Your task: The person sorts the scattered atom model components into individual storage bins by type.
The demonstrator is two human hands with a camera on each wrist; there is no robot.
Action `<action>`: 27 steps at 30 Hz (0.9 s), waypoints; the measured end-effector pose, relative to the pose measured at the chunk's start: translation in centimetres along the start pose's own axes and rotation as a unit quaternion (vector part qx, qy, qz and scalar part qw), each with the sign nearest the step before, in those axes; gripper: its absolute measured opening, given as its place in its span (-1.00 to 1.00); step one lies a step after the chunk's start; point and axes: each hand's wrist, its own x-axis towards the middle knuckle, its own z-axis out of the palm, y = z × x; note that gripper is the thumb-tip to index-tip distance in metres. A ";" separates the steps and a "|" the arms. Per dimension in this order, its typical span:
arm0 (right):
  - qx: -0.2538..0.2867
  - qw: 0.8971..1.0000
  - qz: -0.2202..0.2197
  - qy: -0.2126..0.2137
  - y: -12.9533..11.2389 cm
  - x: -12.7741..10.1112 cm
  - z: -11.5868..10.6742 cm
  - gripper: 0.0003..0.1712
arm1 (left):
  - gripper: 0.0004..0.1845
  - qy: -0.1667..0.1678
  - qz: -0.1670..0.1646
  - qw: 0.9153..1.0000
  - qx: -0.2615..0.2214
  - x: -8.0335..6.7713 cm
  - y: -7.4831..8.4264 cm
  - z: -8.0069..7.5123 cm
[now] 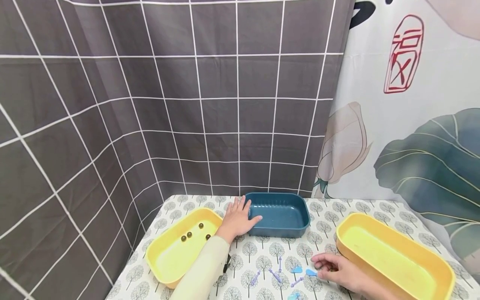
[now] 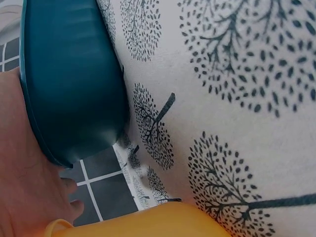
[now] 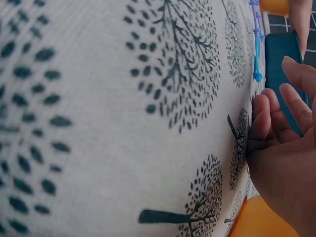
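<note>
The counter, covered in a white cloth printed with small grey trees, carries three plastic trays. A yellow oblong tray sits at the right and another yellow tray, holding a few dark beads, at the left. Between them at the back stands a dark teal rectangular tray. The left hand rests flat against this tray's left end, fingers straight and spread, gripping nothing. Small blue plastic pieces — thin sticks and flat petal shapes — lie scattered at the front. The right hand is much the nearer: they lie just to its left, its loosely curled fingertips touching one light blue petal piece, though a firm pinch cannot be made out.
</note>
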 end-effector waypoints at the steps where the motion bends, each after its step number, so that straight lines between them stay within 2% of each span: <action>1: -0.005 1.000 0.014 0.001 0.0 0.0 0.1 -0.62 | -0.11 0.000 0.000 1.000 0.000 0.0 0.0 0.0; 6: -0.031 0.996 0.083 0.009 -0.2 -0.2 0.4 -0.60 | -0.10 -0.002 -0.003 1.000 0.002 -0.1 0.2 -0.1; 9: -0.052 0.994 0.098 0.016 -0.3 -0.3 0.5 -0.61 | -0.10 0.001 -0.003 1.000 0.005 -0.1 0.3 -0.2; 15: -0.113 0.990 0.077 0.033 -0.2 -0.1 0.9 -0.67 | -0.11 0.005 -0.003 1.000 0.009 0.0 0.3 -0.1; 27: -0.173 0.984 0.030 0.032 0.0 0.0 1.1 -0.76 | -0.12 0.002 -0.002 1.000 0.003 0.1 0.3 0.1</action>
